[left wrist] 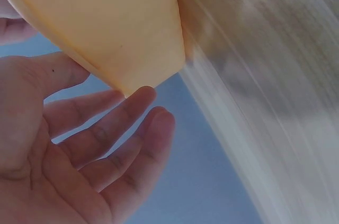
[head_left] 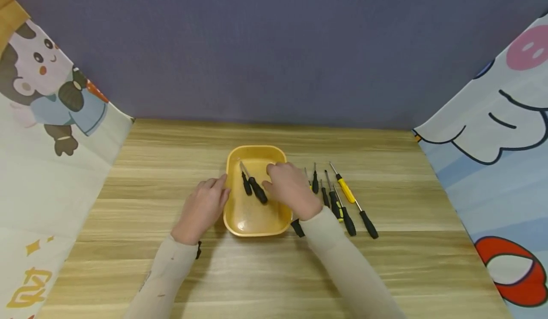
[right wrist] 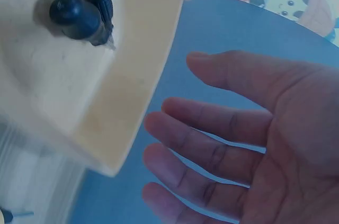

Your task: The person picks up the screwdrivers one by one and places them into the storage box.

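A yellow plastic tray (head_left: 258, 229) stands on the table with two black-handled screwdrivers in it, a larger one (head_left: 259, 191) and a smaller one (head_left: 246, 184). At the tray's left rim is my left hand (head_left: 204, 208); its loosely bent fingers touch the outer wall in the left wrist view. My right hand (head_left: 292, 185) hovers over the tray's right side, and in the right wrist view its fingers are spread with nothing between them. The larger screwdriver's black handle (right wrist: 74, 16) also shows there, beside the smaller one.
Several screwdrivers lie right of the tray, among them a yellow-handled one (head_left: 346, 189) and a black-handled one (head_left: 369, 224). Another black handle (head_left: 297, 227) is partly hidden by the right sleeve. A grey-blue panel (head_left: 274, 52) borders the wooden table (head_left: 171, 157) at the back.
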The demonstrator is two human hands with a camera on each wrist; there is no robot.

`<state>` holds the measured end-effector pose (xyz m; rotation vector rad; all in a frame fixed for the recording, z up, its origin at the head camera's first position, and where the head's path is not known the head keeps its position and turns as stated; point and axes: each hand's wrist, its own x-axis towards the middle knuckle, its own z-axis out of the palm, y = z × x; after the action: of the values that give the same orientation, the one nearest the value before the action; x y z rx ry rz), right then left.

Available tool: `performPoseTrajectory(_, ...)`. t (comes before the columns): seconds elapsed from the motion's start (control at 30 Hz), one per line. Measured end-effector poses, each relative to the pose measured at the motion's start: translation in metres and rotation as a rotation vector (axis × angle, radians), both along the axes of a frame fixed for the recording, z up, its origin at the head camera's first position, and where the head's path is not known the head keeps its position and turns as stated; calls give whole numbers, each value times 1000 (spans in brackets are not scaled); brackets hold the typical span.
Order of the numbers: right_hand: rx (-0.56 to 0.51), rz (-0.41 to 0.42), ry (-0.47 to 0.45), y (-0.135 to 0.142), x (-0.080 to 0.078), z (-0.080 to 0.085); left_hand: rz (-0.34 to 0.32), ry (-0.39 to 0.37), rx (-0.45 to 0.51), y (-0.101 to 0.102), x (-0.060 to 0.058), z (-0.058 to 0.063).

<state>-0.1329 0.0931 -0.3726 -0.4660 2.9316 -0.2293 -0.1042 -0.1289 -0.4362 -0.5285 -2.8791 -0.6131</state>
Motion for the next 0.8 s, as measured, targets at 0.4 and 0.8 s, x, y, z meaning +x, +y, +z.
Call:
performPoseTrajectory(0.4, -59, -79, 171, 45, 26, 0, -2, 7, 14, -2, 1, -2)
performPoseTrajectory(0.8, -168, -224, 191, 87, 33, -42, -8, 31, 8, -3, 0, -5)
